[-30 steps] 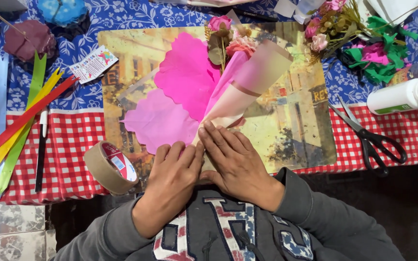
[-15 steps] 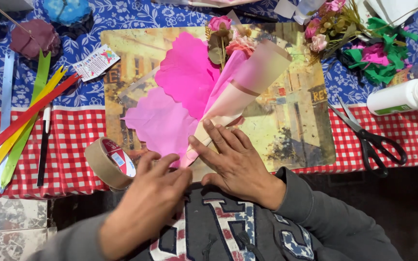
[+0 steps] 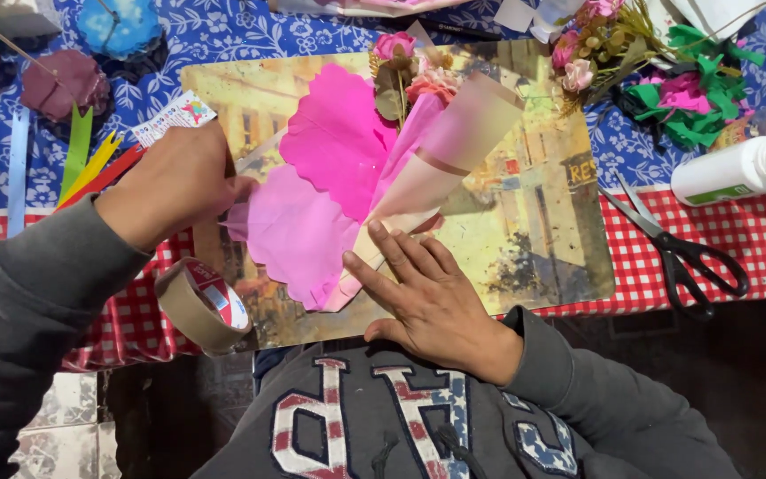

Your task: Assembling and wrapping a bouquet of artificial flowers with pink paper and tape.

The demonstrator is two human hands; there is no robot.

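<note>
On checkered cloth (image 3: 755, 239), right hand (image 3: 432, 297) presses bouquet (image 3: 374, 177).

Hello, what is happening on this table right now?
A person in a grey sweatshirt is wrapping a small bouquet in pink paper on a picture board. The right hand lies flat on the narrow lower end of the paper cone, pressing it down. The left hand is at the left edge of the pink paper, above a roll of brown tape at the table edge. Black scissors and a white glue bottle lie untouched to the right.
</note>
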